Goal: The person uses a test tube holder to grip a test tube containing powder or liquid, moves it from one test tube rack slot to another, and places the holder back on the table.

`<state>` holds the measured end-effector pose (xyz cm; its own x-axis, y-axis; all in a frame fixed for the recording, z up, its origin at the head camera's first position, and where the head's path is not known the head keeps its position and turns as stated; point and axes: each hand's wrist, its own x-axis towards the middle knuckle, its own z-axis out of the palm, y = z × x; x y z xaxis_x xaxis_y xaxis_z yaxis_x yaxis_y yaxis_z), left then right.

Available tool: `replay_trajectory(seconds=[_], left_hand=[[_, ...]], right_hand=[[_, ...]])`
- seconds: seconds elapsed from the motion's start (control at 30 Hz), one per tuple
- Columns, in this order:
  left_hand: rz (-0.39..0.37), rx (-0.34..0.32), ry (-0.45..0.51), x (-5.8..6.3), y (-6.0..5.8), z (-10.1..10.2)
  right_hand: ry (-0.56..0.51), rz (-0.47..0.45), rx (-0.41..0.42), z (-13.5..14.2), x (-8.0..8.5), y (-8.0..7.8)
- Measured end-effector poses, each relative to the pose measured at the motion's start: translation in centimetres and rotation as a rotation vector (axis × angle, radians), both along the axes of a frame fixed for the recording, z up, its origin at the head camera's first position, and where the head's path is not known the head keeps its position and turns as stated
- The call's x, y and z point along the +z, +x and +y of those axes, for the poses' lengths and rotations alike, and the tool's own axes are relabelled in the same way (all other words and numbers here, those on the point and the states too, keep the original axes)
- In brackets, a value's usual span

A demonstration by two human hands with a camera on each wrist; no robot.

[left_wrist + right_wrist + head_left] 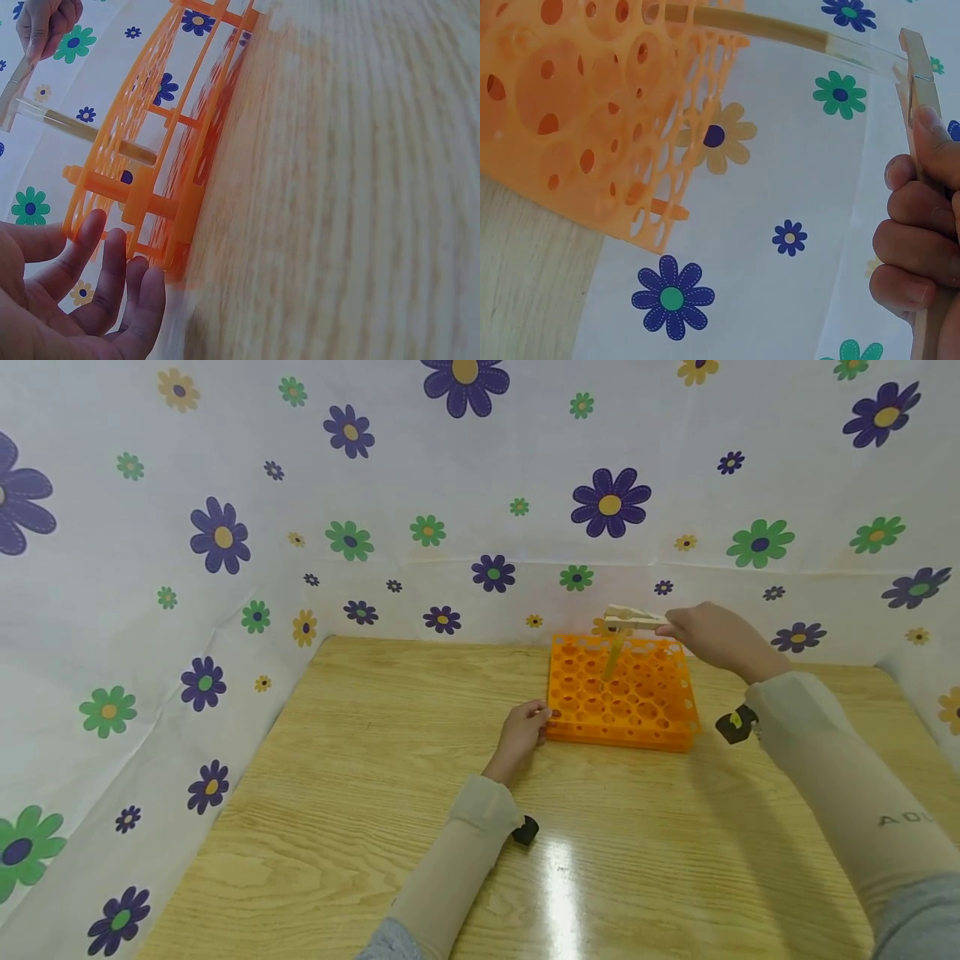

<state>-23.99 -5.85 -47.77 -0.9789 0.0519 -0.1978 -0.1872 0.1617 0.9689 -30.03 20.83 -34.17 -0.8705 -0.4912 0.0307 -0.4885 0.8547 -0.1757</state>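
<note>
An orange test tube rack (pixel 621 732) with rows of round holes stands on the table near the back wall. My left hand (pixel 522 731) holds its front left corner, and the left wrist view shows the bent fingers (pixel 114 277) against the rack's end. In my right hand (pixel 718 637) is a wooden test tube clamp (pixel 633 617), gripped by its handle above the rack. The clamp's jaws hold the top of a glass test tube (pixel 71 127) containing brownish-yellow liquid. This tube stands slightly tilted, its lower part through a hole in the rack's top plate.
The wooden table (pixel 360 827) stretches in front and to the left of the rack. A white cloth wall (pixel 450 460) with printed flowers rises close behind the rack and along the left side. A dark camera mount (pixel 737 724) sits at the right wrist.
</note>
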Motion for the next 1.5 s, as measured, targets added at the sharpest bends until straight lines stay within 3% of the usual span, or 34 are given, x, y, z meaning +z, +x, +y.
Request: replay_trajectory(seconds=[0.3,0.53,0.8,1.33,1.5], left_hand=[[-0.003,0.001,-0.007,0.1,0.0,0.2],[-0.006,0.013,0.007,0.0,0.0,0.3],[-0.018,0.019,0.021,-0.2,-0.2,0.3],[-0.016,0.013,-0.014,0.0,0.1,0.4],[-0.008,0.016,-0.032,0.0,0.0,0.4]], right_hand=[[-0.017,-0.005,-0.034,1.0,1.1,1.1],[0.0,0.05,-0.038,2.6,1.1,2.5],[-0.008,0.01,-0.094,4.5,0.8,4.6],[-0.097,0.149,-0.142,9.5,-1.8,9.0],[-0.13,0.152,-0.157,10.7,-2.9,9.9]])
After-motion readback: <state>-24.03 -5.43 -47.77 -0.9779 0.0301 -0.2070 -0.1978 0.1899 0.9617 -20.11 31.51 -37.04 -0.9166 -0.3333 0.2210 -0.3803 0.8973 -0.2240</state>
